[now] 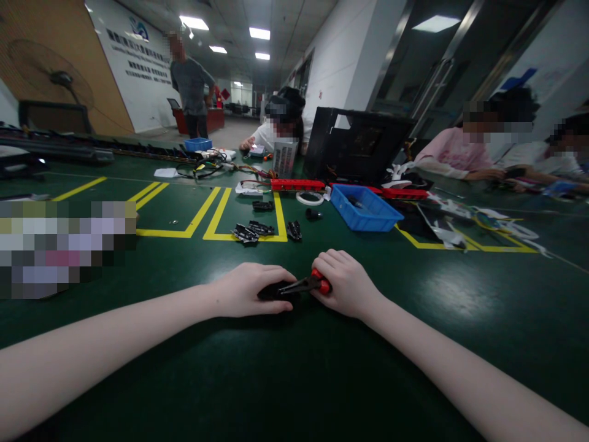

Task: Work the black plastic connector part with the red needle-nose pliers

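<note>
My left hand (251,290) lies closed over a small black part (272,292) on the green table (294,368), holding it down. My right hand (344,282) is wrapped round the red handles of a pair of pliers (307,284). The dark jaws of the pliers point left and touch the black part under my left fingers. Both forearms reach in from the lower corners.
Several small black parts (257,231) lie beyond my hands on yellow floor-style lines (202,216). A blue bin (365,209), a red strip (298,184), a tape roll (310,197) and a black computer case (356,146) stand further back. Other people sit or stand at the far side.
</note>
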`<state>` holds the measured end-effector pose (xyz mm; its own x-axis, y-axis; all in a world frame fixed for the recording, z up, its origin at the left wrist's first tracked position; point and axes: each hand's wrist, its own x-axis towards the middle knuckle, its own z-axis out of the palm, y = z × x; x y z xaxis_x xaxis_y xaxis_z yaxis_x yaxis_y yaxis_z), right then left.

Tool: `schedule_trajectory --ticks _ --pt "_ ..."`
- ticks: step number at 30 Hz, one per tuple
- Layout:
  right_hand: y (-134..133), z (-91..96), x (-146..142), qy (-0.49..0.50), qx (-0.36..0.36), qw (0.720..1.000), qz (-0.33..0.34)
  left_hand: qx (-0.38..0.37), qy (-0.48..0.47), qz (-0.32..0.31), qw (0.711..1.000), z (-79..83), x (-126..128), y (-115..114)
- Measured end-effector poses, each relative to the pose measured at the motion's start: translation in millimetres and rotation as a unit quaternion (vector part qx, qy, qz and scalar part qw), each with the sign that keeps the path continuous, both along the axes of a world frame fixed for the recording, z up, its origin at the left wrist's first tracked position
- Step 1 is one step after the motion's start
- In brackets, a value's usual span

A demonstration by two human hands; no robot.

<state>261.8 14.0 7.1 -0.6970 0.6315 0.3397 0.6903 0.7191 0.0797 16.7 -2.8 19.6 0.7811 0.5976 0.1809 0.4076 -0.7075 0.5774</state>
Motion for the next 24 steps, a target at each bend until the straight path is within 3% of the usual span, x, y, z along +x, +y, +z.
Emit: schedule_trajectory --ticks 24 --pt "1.0 -0.1 2.4 0.034 -0.024 0.999 -0.001 -0.008 0.009 -0.003 1.0 2.6 0.3 -1.9"
